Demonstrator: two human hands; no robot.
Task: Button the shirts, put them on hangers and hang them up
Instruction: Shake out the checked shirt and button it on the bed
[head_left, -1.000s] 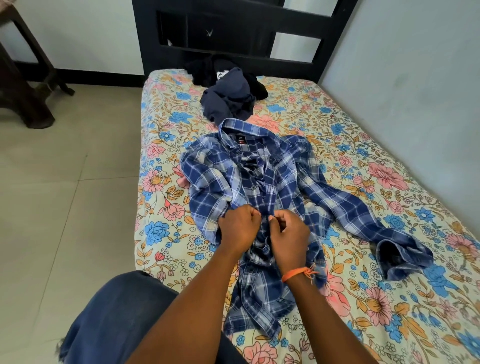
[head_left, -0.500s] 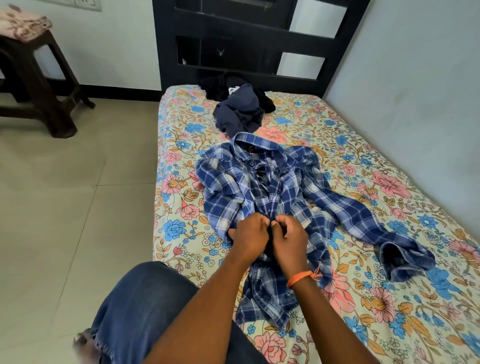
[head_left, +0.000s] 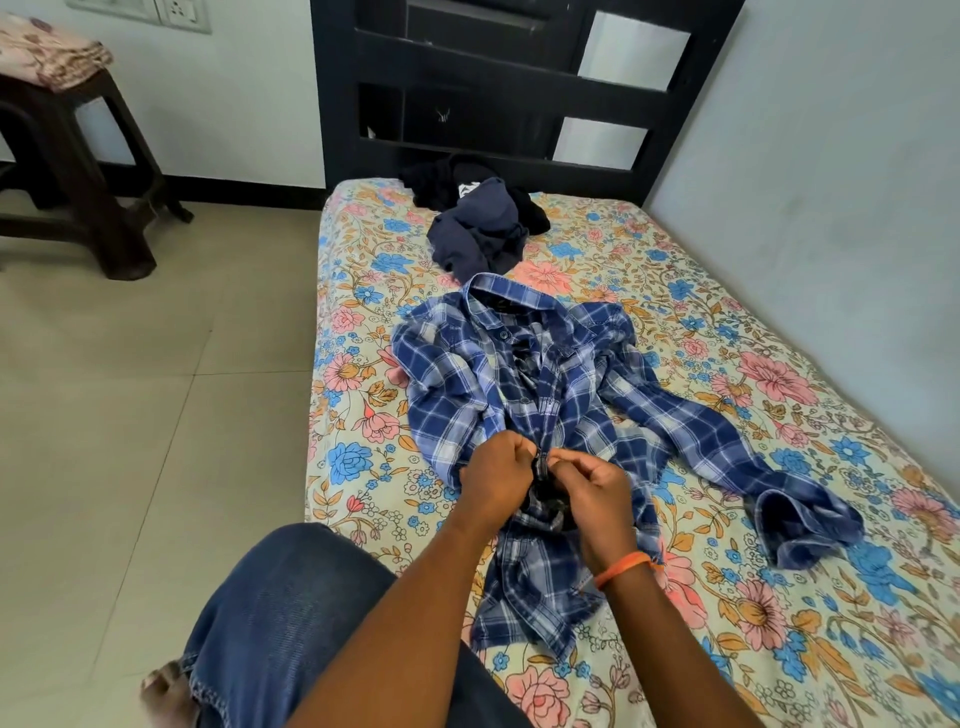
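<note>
While the blue plaid shirt (head_left: 519, 395) lies face-up on the floral bedsheet (head_left: 727, 597), the left hand (head_left: 496, 475) and right hand (head_left: 592, 491) pinch its placket edges together mid-front, likely to fasten a button; dark clothes (head_left: 480, 223) wait beyond the collar.

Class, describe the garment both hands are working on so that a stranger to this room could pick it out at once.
Start at the floral bedsheet. In its middle lies the plaid shirt, spread open, left hand and right hand pinching its front. Blue-and-white checks set it apart from the plain dark clothes heaped by the headboard.
</note>
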